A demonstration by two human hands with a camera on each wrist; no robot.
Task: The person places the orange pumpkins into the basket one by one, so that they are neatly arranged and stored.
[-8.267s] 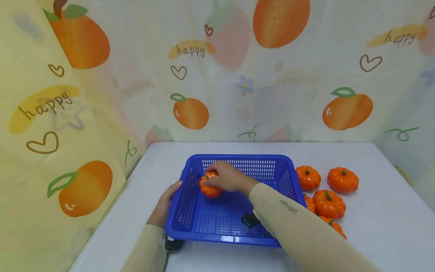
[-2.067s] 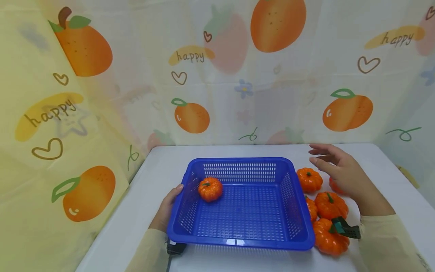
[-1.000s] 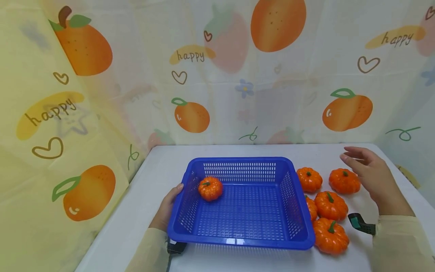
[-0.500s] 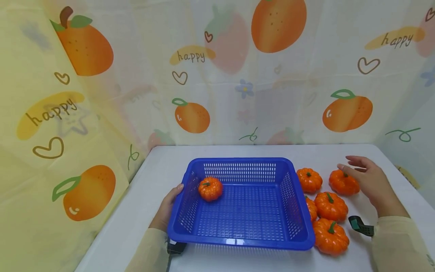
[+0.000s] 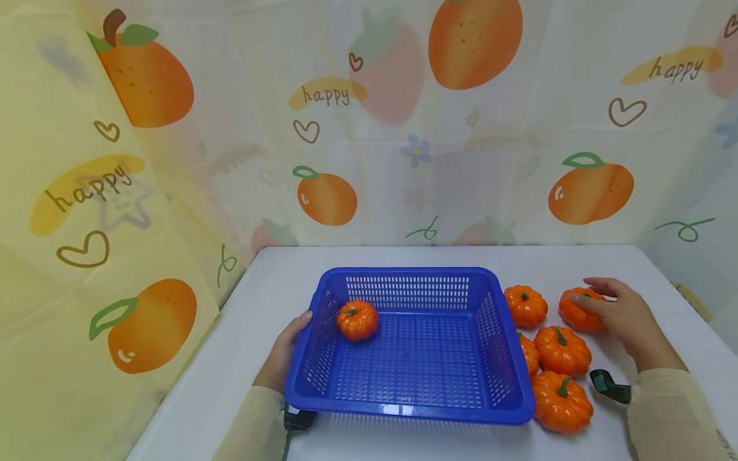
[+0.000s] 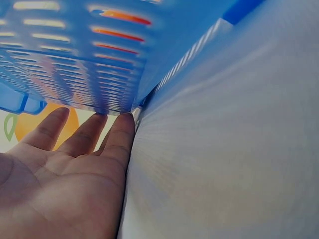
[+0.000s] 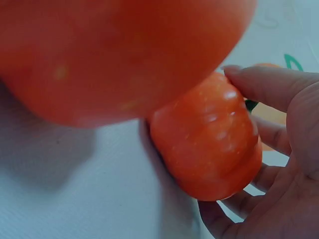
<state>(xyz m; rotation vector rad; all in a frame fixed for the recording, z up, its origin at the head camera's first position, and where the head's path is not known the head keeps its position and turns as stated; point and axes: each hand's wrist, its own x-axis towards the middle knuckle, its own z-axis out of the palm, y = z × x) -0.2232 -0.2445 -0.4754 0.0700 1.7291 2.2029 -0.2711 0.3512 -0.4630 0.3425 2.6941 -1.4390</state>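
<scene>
At the far right of the table, my right hand (image 5: 631, 317) has its thumb and fingers around an orange toy pumpkin (image 5: 578, 314). In the right wrist view, the thumb touches one side of this pumpkin (image 7: 204, 144) while the fingers (image 7: 271, 132) reach around the other; its base is close to the table. My left hand (image 5: 284, 352) rests against the left side of a blue plastic basket (image 5: 406, 410). Nearly straight fingers (image 6: 82, 134) touch its slotted outer wall. One small pumpkin (image 5: 357, 320) sits inside the basket, at its left end.
Several more pumpkins (image 5: 562, 351) stand on the white table (image 5: 277, 275) along the basket's right side; one is partly hidden by the rim. Another pumpkin (image 7: 124, 55) looms blurred in the right wrist view. A fruit-print curtain (image 5: 380, 160) hangs behind.
The right hand placed a pumpkin in the basket earlier, then moved back right. Over the last second it has come down onto the far-right pumpkin. The left hand has stayed at the basket.
</scene>
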